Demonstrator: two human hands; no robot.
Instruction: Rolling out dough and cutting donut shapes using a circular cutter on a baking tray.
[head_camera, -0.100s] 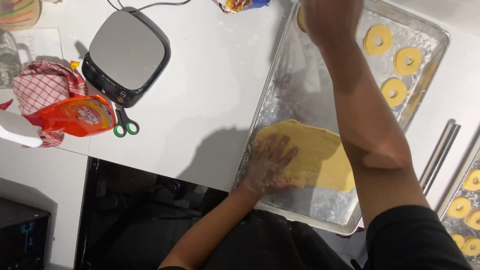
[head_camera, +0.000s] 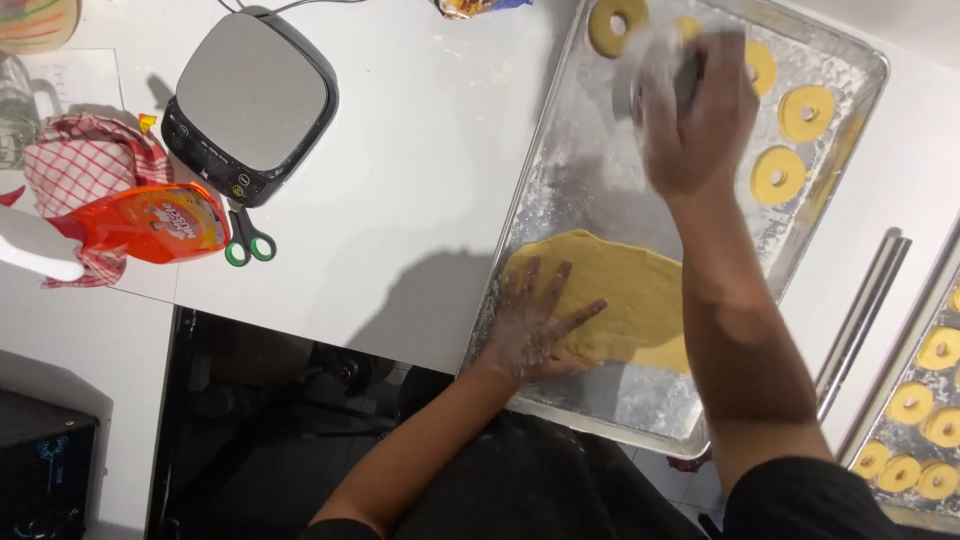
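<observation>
The left hand, dusted white with flour, lies flat and spread, fingers released, on the near-left corner of the rolled-out sheet of pale yellow dough, which rests on the near half of the long floured metal baking tray. The right hand is raised over the tray's far end, closed around a round metal cutter that is blurred with motion, so its exact form is hard to make out. Four cut yellow dough rings sit at the far end of the tray, beyond the sheet. Cutting well here seems to call for pressing straight down close to the sheet's edge, with the flat hand pinning the dough so that it does not slide on the flour. The sheet looks soft, even in thickness, irregular in outline and as yet uncut. Left of the tray, on the white counter, stand a dark kitchen scale with a silver top and green-handled scissors; to the tray's right, a second tray of rings shows.
</observation>
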